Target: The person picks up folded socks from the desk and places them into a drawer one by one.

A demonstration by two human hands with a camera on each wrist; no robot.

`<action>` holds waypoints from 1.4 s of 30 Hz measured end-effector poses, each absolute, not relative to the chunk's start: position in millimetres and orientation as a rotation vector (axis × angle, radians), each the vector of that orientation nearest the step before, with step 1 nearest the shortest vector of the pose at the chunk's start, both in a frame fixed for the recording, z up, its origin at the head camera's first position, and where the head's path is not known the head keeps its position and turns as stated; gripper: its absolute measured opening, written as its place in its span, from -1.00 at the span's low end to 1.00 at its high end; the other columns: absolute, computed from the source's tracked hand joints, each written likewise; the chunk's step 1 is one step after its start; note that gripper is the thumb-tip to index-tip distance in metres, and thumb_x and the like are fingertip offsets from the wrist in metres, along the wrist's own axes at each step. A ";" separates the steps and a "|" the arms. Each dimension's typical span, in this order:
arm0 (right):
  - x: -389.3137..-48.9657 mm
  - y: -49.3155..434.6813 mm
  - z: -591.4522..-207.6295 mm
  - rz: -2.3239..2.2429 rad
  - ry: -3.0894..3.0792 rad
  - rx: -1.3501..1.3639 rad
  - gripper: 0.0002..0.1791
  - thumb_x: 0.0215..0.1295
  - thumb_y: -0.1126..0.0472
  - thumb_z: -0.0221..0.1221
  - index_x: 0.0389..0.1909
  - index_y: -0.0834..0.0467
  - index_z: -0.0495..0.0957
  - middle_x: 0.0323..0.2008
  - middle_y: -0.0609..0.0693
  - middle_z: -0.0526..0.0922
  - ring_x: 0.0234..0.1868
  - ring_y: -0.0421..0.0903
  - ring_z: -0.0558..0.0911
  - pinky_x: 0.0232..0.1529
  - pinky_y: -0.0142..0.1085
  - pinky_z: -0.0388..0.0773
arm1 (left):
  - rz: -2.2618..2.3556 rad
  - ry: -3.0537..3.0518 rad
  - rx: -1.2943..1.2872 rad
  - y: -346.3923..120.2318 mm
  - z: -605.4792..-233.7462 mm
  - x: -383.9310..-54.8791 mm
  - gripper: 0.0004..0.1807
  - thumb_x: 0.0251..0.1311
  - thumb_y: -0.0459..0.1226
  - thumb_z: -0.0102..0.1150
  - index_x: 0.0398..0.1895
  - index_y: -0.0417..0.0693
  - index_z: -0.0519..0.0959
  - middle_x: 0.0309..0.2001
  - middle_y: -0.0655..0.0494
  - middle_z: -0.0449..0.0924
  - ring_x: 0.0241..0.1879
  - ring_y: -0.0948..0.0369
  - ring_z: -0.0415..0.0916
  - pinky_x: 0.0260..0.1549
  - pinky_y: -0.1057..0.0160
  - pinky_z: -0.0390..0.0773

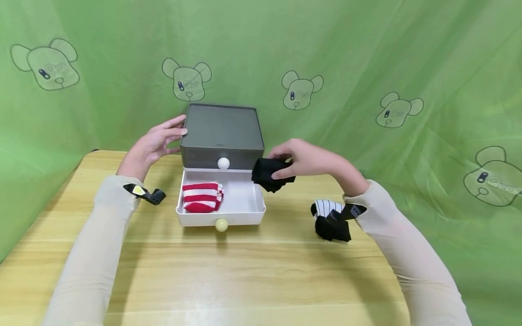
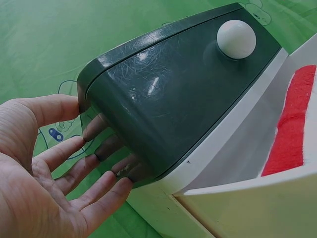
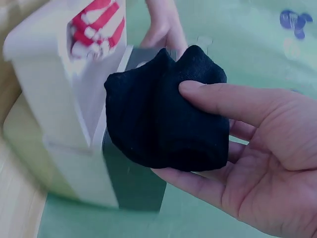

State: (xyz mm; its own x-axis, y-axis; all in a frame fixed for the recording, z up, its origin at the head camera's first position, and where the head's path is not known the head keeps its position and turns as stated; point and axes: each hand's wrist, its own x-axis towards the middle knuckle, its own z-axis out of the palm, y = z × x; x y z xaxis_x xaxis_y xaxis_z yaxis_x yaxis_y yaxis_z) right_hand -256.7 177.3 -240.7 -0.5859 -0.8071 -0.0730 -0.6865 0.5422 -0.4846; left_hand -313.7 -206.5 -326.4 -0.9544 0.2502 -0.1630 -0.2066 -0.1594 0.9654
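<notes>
A folded pair of black socks (image 3: pixel 163 109) is pinched between the thumb and fingers of my right hand (image 1: pixel 303 157), just above the right rim of the pulled-out white drawer (image 1: pixel 240 219). Inside that drawer, on its left side, lie folded red-and-white striped socks (image 1: pixel 200 197). My left hand (image 1: pixel 157 139) is at the left side of the small drawer cabinet (image 1: pixel 224 127), its fingers spread and fairly straight. In the left wrist view the fingertips (image 2: pixel 121 182) come right up to the dark upper drawer's glossy side.
On the wooden table (image 1: pixel 195 280), to the right, lie white socks with dark stripes (image 1: pixel 326 207) and a black folded sock (image 1: pixel 332 229), partly behind my right wrist strap. The upper drawer with its white knob (image 1: pixel 223 163) is closed. A green curtain (image 1: pixel 244 50) hangs behind.
</notes>
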 end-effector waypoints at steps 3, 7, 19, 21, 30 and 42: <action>-251.9 159.8 -240.1 -0.552 2.465 -1.292 -0.71 0.28 0.28 0.36 0.00 0.21 0.68 -0.12 0.04 0.78 -0.15 -0.12 0.71 -0.10 -0.22 0.71 | 2.193 1.805 0.047 -205.8 -327.3 -314.2 -0.22 0.45 -0.30 0.13 0.63 0.29 0.06 0.65 0.22 0.01 0.46 0.16 0.16 0.59 -0.20 -0.07; -249.6 139.8 -243.1 -0.465 2.444 -1.300 -0.72 0.27 0.25 0.37 -0.01 0.19 0.68 -0.12 0.02 0.78 -0.15 -0.12 0.70 -0.07 -0.22 0.70 | 2.199 1.800 0.048 -205.1 -328.0 -314.9 -0.22 0.44 -0.31 0.13 0.62 0.29 0.06 0.64 0.20 0.02 0.45 0.16 0.17 0.59 -0.20 -0.06; -258.8 113.0 -270.2 -0.331 2.421 -1.242 -0.73 0.27 0.23 0.39 -0.04 0.21 0.68 -0.13 0.05 0.75 -0.19 -0.10 0.64 -0.02 -0.24 0.68 | 2.210 1.781 0.046 -204.4 -328.2 -317.3 -0.22 0.44 -0.32 0.13 0.62 0.28 0.07 0.65 0.22 -0.02 0.57 0.10 0.02 0.60 -0.22 -0.12; -259.5 110.9 -275.8 -0.315 2.413 -1.218 -0.73 0.27 0.23 0.39 -0.04 0.21 0.68 -0.13 0.05 0.75 -0.19 -0.10 0.64 -0.01 -0.24 0.68 | 2.208 1.784 0.049 -204.7 -328.3 -317.3 -0.22 0.44 -0.32 0.13 0.62 0.28 0.07 0.65 0.21 0.00 0.54 0.11 0.07 0.59 -0.22 -0.11; -262.8 99.7 -295.8 -0.229 2.426 -1.141 -0.64 0.30 0.20 0.38 0.07 0.22 0.65 -0.02 0.08 0.73 -0.07 -0.05 0.63 0.10 -0.19 0.66 | 2.208 1.796 0.055 -205.6 -329.2 -317.1 -0.23 0.46 -0.33 0.09 0.63 0.27 0.06 0.64 0.19 0.02 0.39 0.18 0.22 0.59 -0.21 -0.06; -260.9 93.4 -312.2 -0.155 2.451 -1.159 -0.67 0.33 0.23 0.35 0.07 0.25 0.64 0.00 0.11 0.74 -0.02 -0.04 0.63 0.17 -0.18 0.64 | 2.202 1.797 0.053 -205.2 -328.0 -317.3 -0.23 0.46 -0.31 0.10 0.62 0.28 0.06 0.64 0.20 0.02 0.53 0.12 0.07 0.59 -0.23 -0.10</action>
